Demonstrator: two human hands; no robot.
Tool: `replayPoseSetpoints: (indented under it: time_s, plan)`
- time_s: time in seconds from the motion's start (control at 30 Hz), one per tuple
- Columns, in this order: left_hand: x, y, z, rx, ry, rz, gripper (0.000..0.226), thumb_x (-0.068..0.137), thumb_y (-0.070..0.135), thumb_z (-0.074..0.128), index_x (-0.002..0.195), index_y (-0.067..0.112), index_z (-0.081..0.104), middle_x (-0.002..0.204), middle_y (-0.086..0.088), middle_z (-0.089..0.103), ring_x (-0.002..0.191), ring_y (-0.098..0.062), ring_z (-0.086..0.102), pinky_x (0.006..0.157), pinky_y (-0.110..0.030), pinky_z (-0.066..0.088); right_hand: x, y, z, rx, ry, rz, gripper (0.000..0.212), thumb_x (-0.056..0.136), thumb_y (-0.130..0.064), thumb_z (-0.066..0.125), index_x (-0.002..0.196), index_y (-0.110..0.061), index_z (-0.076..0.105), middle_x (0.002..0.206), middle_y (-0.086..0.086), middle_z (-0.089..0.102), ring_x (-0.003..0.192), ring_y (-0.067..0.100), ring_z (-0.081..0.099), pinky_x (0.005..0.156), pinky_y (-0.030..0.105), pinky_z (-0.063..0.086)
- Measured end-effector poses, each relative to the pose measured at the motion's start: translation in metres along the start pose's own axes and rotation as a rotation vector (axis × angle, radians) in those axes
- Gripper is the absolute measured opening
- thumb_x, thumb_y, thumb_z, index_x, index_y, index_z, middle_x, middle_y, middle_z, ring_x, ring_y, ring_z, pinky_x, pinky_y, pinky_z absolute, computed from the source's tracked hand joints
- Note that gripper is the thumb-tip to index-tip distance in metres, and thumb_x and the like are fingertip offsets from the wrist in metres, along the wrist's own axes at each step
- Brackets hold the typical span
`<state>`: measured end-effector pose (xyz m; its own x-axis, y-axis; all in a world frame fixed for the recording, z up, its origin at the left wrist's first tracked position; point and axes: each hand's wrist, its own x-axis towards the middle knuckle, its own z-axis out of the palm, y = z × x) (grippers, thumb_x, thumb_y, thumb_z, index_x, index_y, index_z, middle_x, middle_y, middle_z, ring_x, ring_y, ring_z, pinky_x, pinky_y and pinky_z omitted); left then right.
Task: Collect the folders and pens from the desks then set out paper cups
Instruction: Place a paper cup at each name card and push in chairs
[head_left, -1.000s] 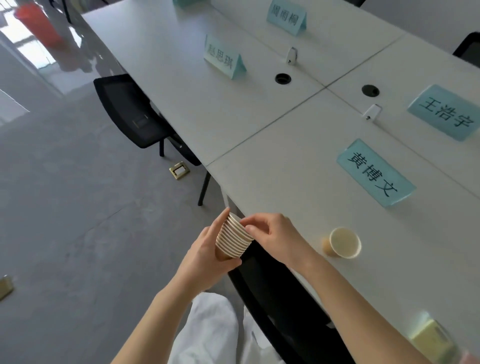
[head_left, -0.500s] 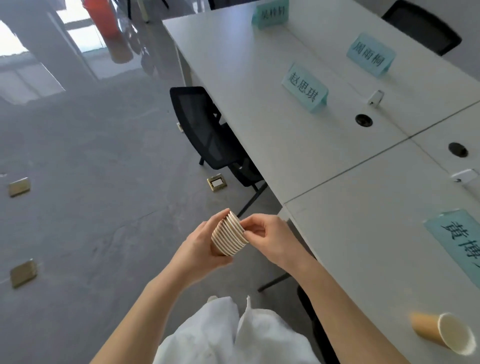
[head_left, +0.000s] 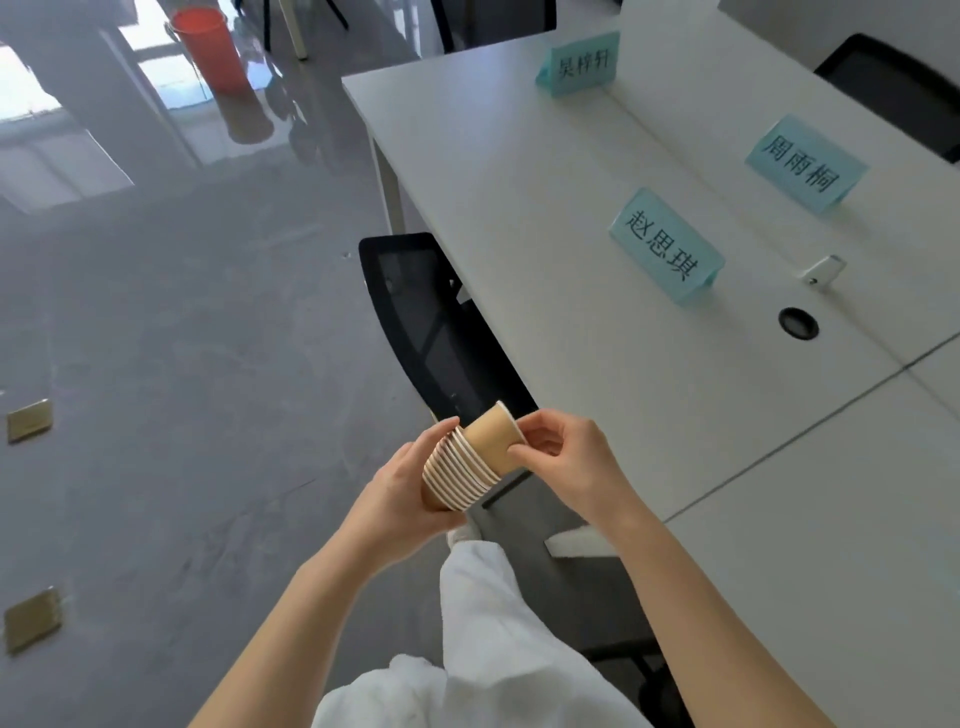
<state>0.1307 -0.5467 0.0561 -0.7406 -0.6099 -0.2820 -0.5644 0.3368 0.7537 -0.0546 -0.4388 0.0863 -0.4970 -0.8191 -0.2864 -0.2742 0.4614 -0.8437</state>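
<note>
A stack of brown paper cups (head_left: 454, 475) with white rims lies on its side in my left hand (head_left: 400, 499), which is shut around it just off the desk's near edge. My right hand (head_left: 566, 460) pinches the top cup (head_left: 493, 439), which stands partly drawn out of the stack. Both hands hover over the floor beside the white desk (head_left: 597, 364). No folders or pens show.
A black mesh chair (head_left: 431, 322) is tucked under the desk just beyond my hands. Three teal name cards (head_left: 665, 247) stand on the desk, near a cable hole (head_left: 798, 323). Brass floor boxes (head_left: 31, 618) and an orange bucket (head_left: 210, 49) lie to the left.
I have walked along the desk; the cup that stood on it has left the view. My right hand has pulled the top cup partway out of the stack.
</note>
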Motion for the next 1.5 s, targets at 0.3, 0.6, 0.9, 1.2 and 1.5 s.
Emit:
replayPoseSetpoints:
  time_s: [0.3, 0.6, 0.9, 1.2, 1.5]
  plan:
    - [0.131, 0.024, -0.067, -0.027, 0.091, -0.075, 0.101, 0.068, 0.021, 0.083, 0.140, 0.059, 0.023, 0.122, 0.014, 0.052, 0.108, -0.008, 0.051, 0.090, -0.026, 0.044, 0.171, -0.023, -0.074, -0.200, 0.252, 0.021, 0.017, 0.083, -0.013, 0.067, 0.100, -0.010, 0.067, 0.087, 0.000, 0.068, 0.082, 0.016, 0.063, 0.076, 0.023, 0.045]
    - [0.181, 0.027, -0.104, -0.115, 0.125, -0.131, 0.099, 0.067, 0.017, 0.084, 0.139, 0.058, 0.028, 0.116, 0.011, 0.058, 0.106, -0.007, 0.057, 0.095, -0.031, 0.049, 0.220, 0.063, -0.081, -0.760, 0.270, 0.069, 0.008, 0.086, -0.003, 0.055, 0.093, -0.007, 0.058, 0.093, 0.009, 0.063, 0.095, 0.031, 0.054, 0.057, 0.031, 0.036]
    - [0.198, 0.026, -0.096, -0.123, 0.052, -0.144, 0.101, 0.067, 0.019, 0.085, 0.140, 0.058, 0.026, 0.118, 0.015, 0.057, 0.106, -0.003, 0.056, 0.089, -0.025, 0.048, 0.219, 0.067, -0.079, -0.864, 0.203, 0.035, 0.010, 0.078, -0.005, 0.068, 0.086, -0.007, 0.063, 0.086, 0.009, 0.064, 0.090, 0.032, 0.056, 0.063, 0.036, 0.049]
    - [0.201, 0.021, -0.104, -0.098, 0.064, -0.139, 0.101, 0.067, 0.022, 0.084, 0.141, 0.058, 0.025, 0.120, 0.014, 0.056, 0.107, -0.005, 0.055, 0.090, -0.028, 0.050, 0.223, 0.011, -0.068, -0.567, 0.192, -0.048, 0.019, 0.087, -0.009, 0.061, 0.105, -0.009, 0.067, 0.102, 0.005, 0.067, 0.103, 0.025, 0.057, 0.085, 0.035, 0.048]
    - [0.204, -0.011, -0.131, -0.017, 0.049, -0.124, 0.103, 0.070, 0.024, 0.082, 0.144, 0.058, 0.019, 0.124, 0.013, 0.050, 0.110, -0.007, 0.051, 0.091, -0.026, 0.046, 0.243, -0.100, 0.000, 0.016, -0.272, -0.102, 0.024, 0.089, -0.017, 0.064, 0.113, -0.017, 0.069, 0.104, -0.005, 0.073, 0.096, 0.002, 0.067, 0.089, 0.017, 0.052]
